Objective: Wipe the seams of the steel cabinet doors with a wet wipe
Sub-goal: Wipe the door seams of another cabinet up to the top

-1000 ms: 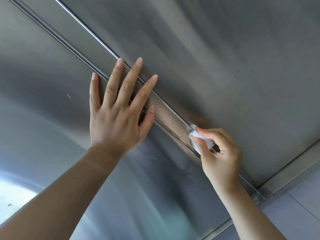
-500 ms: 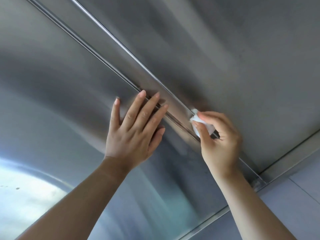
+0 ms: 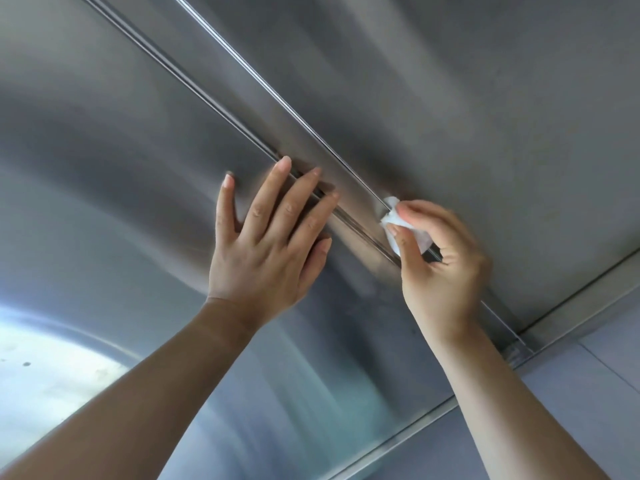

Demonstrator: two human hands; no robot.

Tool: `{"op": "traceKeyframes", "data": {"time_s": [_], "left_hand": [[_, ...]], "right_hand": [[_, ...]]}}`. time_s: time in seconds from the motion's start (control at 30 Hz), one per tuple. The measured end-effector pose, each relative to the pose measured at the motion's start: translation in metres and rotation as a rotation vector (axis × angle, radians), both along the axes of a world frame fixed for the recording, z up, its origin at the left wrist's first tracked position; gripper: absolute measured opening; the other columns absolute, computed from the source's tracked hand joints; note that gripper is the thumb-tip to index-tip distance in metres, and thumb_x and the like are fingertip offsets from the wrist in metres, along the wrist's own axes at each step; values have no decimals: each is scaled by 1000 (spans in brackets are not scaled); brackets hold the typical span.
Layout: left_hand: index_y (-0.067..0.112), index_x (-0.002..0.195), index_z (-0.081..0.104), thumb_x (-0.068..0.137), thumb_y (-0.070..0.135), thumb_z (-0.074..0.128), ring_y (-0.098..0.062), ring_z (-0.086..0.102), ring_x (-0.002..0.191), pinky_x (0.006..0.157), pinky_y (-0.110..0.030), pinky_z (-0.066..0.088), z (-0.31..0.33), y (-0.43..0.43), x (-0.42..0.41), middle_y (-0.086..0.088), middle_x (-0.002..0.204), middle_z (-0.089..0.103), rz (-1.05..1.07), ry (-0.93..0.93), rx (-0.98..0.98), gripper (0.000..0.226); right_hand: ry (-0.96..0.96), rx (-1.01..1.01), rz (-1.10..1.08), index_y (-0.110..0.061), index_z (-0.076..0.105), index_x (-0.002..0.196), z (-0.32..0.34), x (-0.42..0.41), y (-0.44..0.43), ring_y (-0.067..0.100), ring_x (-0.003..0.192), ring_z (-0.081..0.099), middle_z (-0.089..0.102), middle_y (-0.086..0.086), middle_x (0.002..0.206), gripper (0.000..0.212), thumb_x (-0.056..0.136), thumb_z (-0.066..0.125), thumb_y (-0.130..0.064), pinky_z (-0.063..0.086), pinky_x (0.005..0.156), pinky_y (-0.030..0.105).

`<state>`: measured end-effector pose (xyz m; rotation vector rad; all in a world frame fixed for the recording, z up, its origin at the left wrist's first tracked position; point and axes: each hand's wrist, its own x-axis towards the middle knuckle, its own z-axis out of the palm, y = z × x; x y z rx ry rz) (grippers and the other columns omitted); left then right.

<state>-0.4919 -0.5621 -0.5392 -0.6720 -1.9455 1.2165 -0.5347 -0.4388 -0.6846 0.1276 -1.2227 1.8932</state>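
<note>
Head view is all there is to go on. Where is the wet wipe (image 3: pixel 424 239)?

— Bunched into a small white wad in the right hand (image 3: pixel 443 268). The grip is a pinch, with the thumb under it and the forefinger over the top. The wad is pressed on the narrow steel strip between the bright seam (image 3: pixel 277 95) and the dark seam (image 3: pixel 194 88), low on the doors and not far above the bottom rail (image 3: pixel 571 289).

— And the left hand (image 3: pixel 266 251)?

— It holds nothing. It lies flat on the left door (image 3: pixel 121 150), fingers straight and spread, with the fingertips reaching across the dark seam.

— How will the wipe handle?

— I'd judge it light, soft and limp. It has no stiffness of its own, so it only goes where a fingertip pushes it. Damp cloth on smooth steel should slide easily, and it may roll up or slip out of a loose pinch.

— So where should it be held?

— Close to the working edge, with a fold over the fingertip so that the tip can press it into the groove. Holding it far back would let the wad skate over the seam.

— Any risks?

— The door edges look thin and could snag the cloth. The right hand is slightly blurred, so I can't tell how deep the wipe sits in the groove.
</note>
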Motion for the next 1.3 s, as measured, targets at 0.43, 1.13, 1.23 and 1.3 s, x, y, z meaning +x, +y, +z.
{"op": "traceKeyframes", "data": {"time_s": [0.43,1.13,1.23,1.3], "left_hand": [[20,131,55,93,36,50,-28,31,137,109,-58,18,1,1,-1,-7,139,50,-8,-3,-1,42],[20,128,56,92,35,52,-28,33,136,108,-59,19,-1,1,-1,-7,137,54,-35,6,17,39],[20,127,58,92,34,52,-28,34,135,107,-60,21,0,3,1,-8,136,56,-18,-10,16,39],[19,127,58,92,34,51,-29,33,136,107,-60,20,2,4,2,-8,136,56,-7,-17,24,39]], "right_hand": [[-35,41,42,-1,71,91,-6,-3,7,2,80,58,64,-1,88,13,78,73,4,44,77,11],[-71,32,-15,-4,71,91,-17,-2,2,1,77,56,63,2,84,12,80,72,0,43,74,9],[-108,38,-20,-2,71,90,-30,1,2,2,76,56,63,2,83,12,79,72,1,42,74,8],[-115,33,-8,-1,71,89,-31,3,3,4,76,57,63,2,83,11,79,72,3,42,74,8]]}}
